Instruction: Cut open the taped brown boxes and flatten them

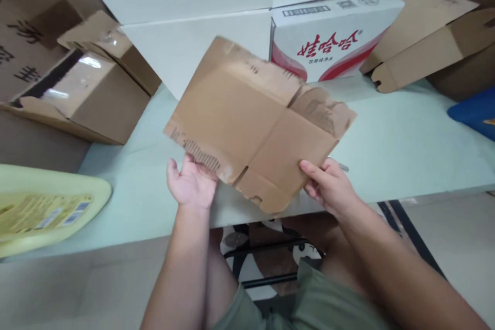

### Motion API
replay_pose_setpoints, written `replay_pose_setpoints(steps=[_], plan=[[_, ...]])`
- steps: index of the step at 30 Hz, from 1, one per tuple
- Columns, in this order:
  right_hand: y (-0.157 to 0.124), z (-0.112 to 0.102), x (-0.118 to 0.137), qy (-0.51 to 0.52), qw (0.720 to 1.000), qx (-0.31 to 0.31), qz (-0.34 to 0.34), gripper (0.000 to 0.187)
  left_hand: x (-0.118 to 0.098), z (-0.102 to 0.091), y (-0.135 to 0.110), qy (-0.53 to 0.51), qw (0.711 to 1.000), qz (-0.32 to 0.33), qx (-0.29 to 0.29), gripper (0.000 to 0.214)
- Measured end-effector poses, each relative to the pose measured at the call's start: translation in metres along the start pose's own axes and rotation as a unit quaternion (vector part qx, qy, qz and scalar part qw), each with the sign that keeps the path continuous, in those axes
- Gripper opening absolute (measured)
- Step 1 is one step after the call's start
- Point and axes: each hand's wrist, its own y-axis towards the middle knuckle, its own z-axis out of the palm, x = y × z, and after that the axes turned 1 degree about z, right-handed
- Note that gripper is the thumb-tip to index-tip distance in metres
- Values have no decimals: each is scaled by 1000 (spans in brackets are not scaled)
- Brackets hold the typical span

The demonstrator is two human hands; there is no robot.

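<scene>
A pale table is noted beneath and beyond the fingers. A printed white carton is seen well past the fingertips, and an open brown box off to their left. A flattened carton is held tilted above the table's near edge. No panel is folded up, and its upper flaps are torn (outer paper stripped). The right hand is pinched on the lower right edge, thumb on the face. The left hand is set under the lower left edge. Its fingers are hidden, so closure cannot be told.
</scene>
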Motion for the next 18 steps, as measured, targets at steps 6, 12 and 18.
replay_pose_setpoints(steps=[6, 12, 18], plan=[[-26, -37, 21, 63, 943, -283, -162, 65, -9, 13, -9, -62, 995, -16, -78, 61], [-37, -138, 33, 56, 794, -533, -286, 51, -12, 10, -9, -95, 991, -29, -94, 54], [37, -221, 61, -131, 730, -626, -242, 33, -15, 16, -4, -73, 992, -22, -96, 53]])
